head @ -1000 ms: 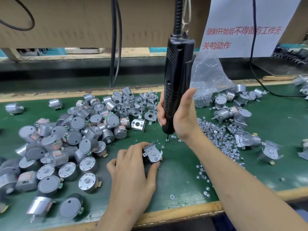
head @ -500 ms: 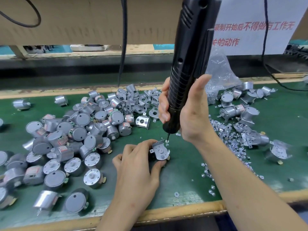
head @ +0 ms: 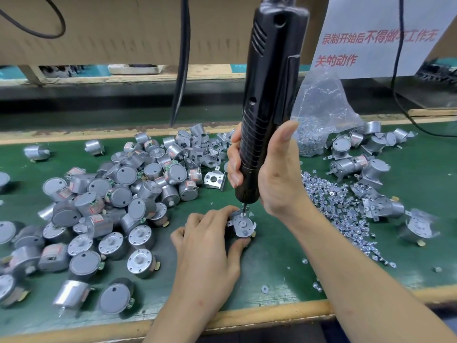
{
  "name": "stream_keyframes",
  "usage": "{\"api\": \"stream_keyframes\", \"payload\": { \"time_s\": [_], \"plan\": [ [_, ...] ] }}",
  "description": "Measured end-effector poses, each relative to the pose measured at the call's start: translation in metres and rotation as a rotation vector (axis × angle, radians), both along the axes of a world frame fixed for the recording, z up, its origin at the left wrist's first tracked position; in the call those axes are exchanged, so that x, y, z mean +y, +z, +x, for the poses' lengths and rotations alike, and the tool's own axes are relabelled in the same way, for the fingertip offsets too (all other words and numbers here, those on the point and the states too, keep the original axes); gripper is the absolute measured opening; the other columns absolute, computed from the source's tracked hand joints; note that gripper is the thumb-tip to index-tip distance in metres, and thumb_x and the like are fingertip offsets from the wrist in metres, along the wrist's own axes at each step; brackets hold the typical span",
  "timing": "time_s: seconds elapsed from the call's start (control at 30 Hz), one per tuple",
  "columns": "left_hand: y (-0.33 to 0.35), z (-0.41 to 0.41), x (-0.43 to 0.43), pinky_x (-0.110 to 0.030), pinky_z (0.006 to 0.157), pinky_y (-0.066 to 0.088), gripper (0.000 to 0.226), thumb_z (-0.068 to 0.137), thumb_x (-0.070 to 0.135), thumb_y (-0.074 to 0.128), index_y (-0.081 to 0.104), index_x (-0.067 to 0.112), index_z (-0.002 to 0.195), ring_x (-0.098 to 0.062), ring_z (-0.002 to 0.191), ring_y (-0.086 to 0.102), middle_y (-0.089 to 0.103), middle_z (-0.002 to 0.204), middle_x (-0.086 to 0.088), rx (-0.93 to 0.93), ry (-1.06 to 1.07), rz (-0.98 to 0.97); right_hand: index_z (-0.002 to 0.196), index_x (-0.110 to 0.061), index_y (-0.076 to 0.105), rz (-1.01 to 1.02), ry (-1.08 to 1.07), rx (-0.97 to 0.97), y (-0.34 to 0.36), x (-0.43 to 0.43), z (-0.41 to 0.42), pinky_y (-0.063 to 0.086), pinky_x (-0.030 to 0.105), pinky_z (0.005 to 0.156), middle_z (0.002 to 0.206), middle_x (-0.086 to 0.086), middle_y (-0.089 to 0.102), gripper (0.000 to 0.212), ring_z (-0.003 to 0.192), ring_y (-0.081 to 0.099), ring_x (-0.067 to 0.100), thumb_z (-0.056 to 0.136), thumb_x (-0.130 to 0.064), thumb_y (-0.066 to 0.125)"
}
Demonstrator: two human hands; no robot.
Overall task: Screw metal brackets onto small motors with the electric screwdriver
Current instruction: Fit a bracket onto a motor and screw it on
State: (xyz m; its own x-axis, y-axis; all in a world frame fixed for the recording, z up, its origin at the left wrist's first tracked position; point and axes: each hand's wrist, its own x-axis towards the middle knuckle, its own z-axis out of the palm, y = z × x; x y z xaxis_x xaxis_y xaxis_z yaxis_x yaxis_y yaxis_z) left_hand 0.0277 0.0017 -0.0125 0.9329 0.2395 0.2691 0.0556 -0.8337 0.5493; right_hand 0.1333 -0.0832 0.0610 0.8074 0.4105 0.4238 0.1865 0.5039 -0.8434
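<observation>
Now L hand (head: pixel 210 246) pinches motor (head: pixel 243 226) by sides, prob. stiff, slick; R hand (head: pixel 274 177) wraps screwdriver (head: pixel 269 95) at 12 o'clock.

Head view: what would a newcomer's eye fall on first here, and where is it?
The tall black electric screwdriver stands nearly upright in the centre, gripped by the right hand, its bit on the small silver motor with a metal bracket that the left hand holds on the green mat. A big heap of round grey motors fills the left side; shiny loose screws and a clear plastic bag lie on the right.
</observation>
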Motion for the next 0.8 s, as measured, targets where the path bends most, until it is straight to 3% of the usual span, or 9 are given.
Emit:
{"api": "stream_keyframes", "payload": {
  "time_s": [0.53,0.8],
  "plan": [
    [-0.0006,0.0002,-0.0006,-0.031,0.075,0.017,0.043,0.083,0.039,0.071,0.053,0.038,0.121,-0.003,0.094,0.034,0.056,0.105,0.025,-0.019,-0.008,0.01,0.083,-0.01,0.056,-0.077,0.0,-0.024,-0.0038,0.0046,-0.0015,0.042,0.028,0.047,0.057,-0.001,0.055,0.08,0.041,0.048,0.017,0.07,-0.089,0.049],
    [0.0002,0.0014,-0.0021,-0.032,0.071,0.015,0.041,0.078,0.039,0.072,0.053,0.04,0.115,-0.002,0.089,0.031,0.049,0.093,0.029,-0.027,0.02,0.017,0.079,-0.013,0.057,-0.066,0.004,-0.005,-0.0087,0.0061,-0.0009,0.04,0.023,0.045,0.055,-0.002,0.054,0.078,0.039,0.045,0.016,0.068,-0.09,0.054]
  ]
}}
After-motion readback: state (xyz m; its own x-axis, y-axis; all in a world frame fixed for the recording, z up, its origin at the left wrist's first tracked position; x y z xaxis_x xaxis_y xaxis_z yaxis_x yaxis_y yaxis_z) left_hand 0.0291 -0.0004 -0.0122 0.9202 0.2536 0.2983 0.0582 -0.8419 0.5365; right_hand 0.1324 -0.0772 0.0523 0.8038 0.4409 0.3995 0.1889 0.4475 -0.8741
